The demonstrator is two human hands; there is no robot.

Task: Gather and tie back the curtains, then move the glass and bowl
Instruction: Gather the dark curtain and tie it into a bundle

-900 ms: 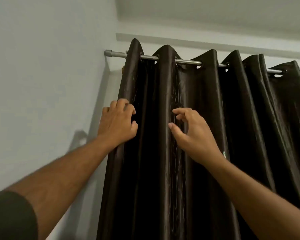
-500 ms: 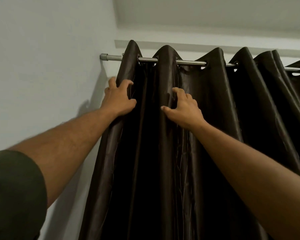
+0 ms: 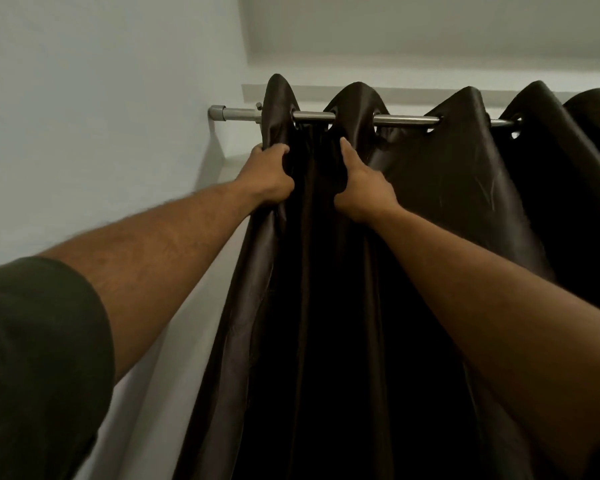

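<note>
Both hands, the left hand (image 3: 270, 174) and right hand (image 3: 359, 187), gripped curtain (image 3: 458, 188) folds at upper centre; gathering looked barely begun, tying and dishes remained.

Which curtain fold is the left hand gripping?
The leftmost fold, at the rod's wall end; the left hand grips it. The right hand holds the second fold.

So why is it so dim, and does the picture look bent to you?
Head view: soft, dim light, so the curtain folds sink into near-black; the left hand throws a faint shadow on the wall; the rod carries a thin glint; both forearms look oversized from wide-angle stretch.
</note>
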